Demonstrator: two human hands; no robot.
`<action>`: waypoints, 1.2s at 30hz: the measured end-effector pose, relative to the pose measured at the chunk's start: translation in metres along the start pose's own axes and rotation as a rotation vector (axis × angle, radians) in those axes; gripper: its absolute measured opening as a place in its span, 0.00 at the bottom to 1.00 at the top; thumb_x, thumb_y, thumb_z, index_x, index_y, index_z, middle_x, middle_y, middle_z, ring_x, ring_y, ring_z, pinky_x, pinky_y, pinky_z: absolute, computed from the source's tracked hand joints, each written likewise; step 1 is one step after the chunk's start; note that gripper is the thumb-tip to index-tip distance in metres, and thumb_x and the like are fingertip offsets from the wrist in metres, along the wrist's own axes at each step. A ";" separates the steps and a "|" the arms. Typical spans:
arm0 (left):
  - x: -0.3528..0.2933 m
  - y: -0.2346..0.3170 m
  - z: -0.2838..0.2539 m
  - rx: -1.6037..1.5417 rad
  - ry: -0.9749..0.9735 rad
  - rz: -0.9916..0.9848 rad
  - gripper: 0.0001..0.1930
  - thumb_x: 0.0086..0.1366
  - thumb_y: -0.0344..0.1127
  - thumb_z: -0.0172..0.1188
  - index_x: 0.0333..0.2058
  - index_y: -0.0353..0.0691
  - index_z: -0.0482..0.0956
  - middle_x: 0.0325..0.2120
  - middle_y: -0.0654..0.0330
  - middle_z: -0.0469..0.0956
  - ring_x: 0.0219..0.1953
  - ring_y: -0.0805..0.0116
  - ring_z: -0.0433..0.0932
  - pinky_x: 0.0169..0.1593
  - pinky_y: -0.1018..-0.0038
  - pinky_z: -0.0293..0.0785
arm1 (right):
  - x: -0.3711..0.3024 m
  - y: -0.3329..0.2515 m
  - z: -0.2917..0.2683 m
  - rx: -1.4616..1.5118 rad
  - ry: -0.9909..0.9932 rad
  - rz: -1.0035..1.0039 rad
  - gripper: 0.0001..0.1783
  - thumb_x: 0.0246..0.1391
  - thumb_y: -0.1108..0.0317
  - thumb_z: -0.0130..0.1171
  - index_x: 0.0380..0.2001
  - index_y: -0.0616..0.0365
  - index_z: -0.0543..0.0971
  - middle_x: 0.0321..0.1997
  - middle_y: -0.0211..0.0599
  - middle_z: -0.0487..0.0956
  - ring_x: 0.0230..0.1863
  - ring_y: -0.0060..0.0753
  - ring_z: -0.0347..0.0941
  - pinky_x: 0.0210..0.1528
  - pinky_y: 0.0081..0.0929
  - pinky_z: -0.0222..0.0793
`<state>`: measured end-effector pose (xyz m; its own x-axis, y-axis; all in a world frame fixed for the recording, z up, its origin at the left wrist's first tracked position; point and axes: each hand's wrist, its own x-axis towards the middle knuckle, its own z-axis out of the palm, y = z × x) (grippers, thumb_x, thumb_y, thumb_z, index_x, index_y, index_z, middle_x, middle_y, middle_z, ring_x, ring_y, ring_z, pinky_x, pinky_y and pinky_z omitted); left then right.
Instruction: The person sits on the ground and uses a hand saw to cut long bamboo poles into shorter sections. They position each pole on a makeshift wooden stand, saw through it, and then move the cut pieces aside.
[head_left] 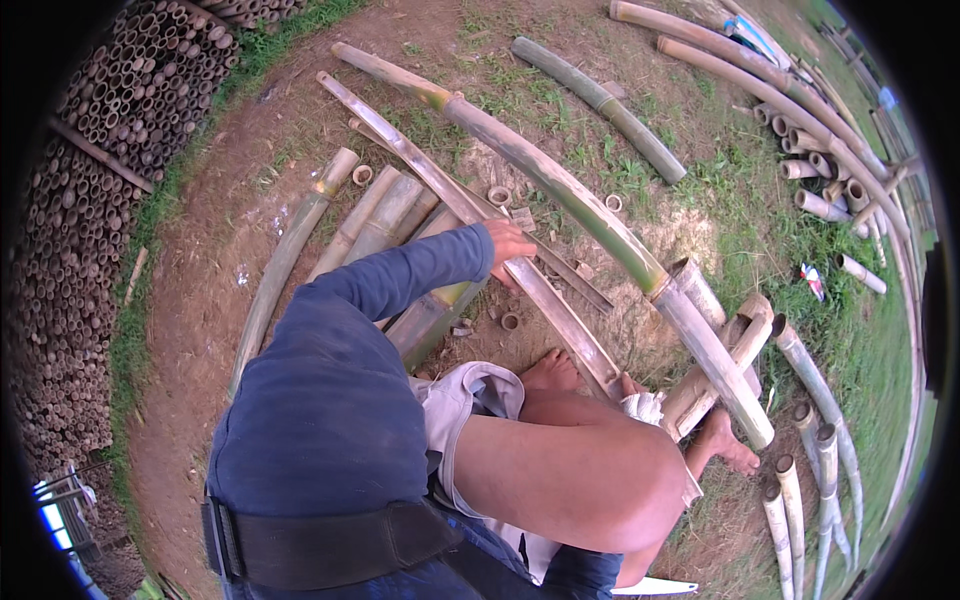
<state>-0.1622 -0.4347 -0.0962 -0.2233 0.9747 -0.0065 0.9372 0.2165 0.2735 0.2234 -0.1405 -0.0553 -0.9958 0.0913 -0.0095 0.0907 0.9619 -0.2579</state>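
My left hand (pixel 508 245) is closed over the edge of a long split bamboo pole (pixel 560 315), about midway along it. The pole's pale hollow side faces up, and it slants from the far left down toward my bent knee. At its near end, a bit of skin that seems to be my right hand (pixel 628 384) shows beside a bunched white cloth (pixel 645 405). My knee hides the rest, so its grip does not show. Just right of the split pole, a whole green-and-tan bamboo pole (pixel 590 220) rests across a thick bamboo piece (pixel 705 385).
Several cut bamboo poles (pixel 375 225) lie beyond my left arm. A greenish pole (pixel 600 100) lies farther off. Bamboo lengths (pixel 815 160) are piled at right. Stacked bamboo (pixel 140 110) lines the far left. A pale blade (pixel 655 587) shows at the bottom edge.
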 end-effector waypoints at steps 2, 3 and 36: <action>0.000 -0.002 -0.011 -0.039 0.003 -0.095 0.33 0.51 0.50 0.81 0.52 0.47 0.76 0.44 0.58 0.82 0.50 0.52 0.81 0.53 0.56 0.75 | -0.009 0.013 -0.004 -0.161 0.069 -0.071 0.40 0.51 0.65 0.68 0.70 0.52 0.73 0.58 0.49 0.78 0.58 0.54 0.76 0.60 0.56 0.70; 0.000 -0.006 -0.019 -0.001 0.088 -0.053 0.32 0.51 0.49 0.81 0.51 0.48 0.76 0.45 0.59 0.81 0.50 0.53 0.81 0.54 0.56 0.76 | -0.013 0.019 -0.010 -0.265 0.181 -0.108 0.40 0.54 0.61 0.67 0.71 0.52 0.71 0.58 0.51 0.78 0.57 0.56 0.76 0.58 0.56 0.71; 0.065 -0.110 -0.083 -0.030 0.239 -0.081 0.31 0.48 0.25 0.74 0.52 0.50 0.74 0.42 0.52 0.82 0.51 0.44 0.78 0.56 0.53 0.72 | 0.083 0.027 -0.127 -0.229 0.217 0.081 0.35 0.49 0.70 0.69 0.63 0.47 0.76 0.45 0.45 0.75 0.47 0.54 0.73 0.51 0.49 0.71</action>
<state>-0.3024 -0.3995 -0.0471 -0.3575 0.9128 0.1972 0.9062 0.2881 0.3095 0.1454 -0.0741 0.0597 -0.9612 0.1988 0.1914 0.1947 0.9800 -0.0403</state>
